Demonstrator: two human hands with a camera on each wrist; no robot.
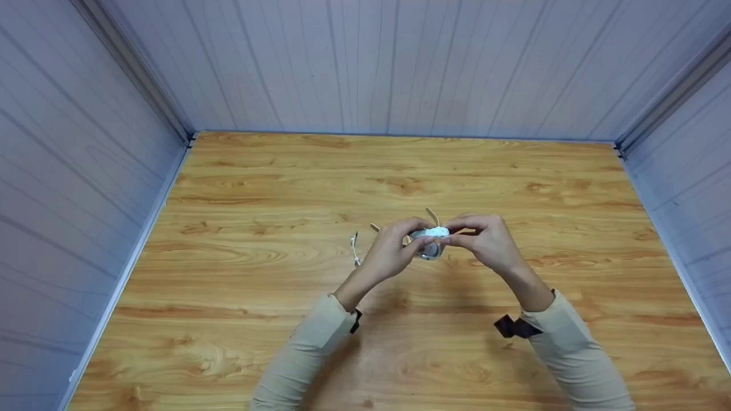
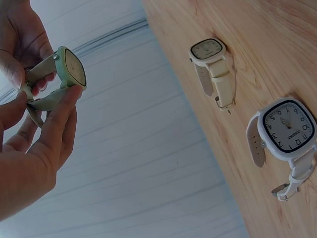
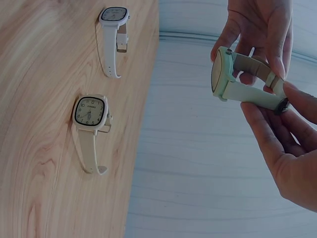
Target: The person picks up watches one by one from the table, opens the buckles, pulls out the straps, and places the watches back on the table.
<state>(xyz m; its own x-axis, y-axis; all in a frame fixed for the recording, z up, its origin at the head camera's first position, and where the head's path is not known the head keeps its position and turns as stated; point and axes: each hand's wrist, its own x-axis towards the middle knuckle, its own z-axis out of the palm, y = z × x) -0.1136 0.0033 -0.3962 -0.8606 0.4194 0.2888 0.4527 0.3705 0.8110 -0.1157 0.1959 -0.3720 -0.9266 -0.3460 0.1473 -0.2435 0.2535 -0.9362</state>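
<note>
We're holding the pale green watch (image 3: 218, 74) up above the tabletop (image 1: 245, 342), between both hands. Left hand (image 1: 394, 245) is pinching narrow at the strap ends, a finger touching the case; right hand (image 1: 482, 237) is pinching narrow there too, thumb by the dark buckle (image 3: 282, 105).

Progress: we're reading this as strap fastening. Done: the strap (image 3: 250, 95) is bending round into a loop, its two ends coming together under our fingers. Left: the buckle; fingers are covering the join, so we can't tell whether it's latched.

The white watch (image 2: 290, 126) and cream watch (image 2: 208, 49) are lying on the tabletop, near each other, neither in hand. Both straps are hanging apart, unbuckled, so if they're in scope, we're counting both as not started.
</note>
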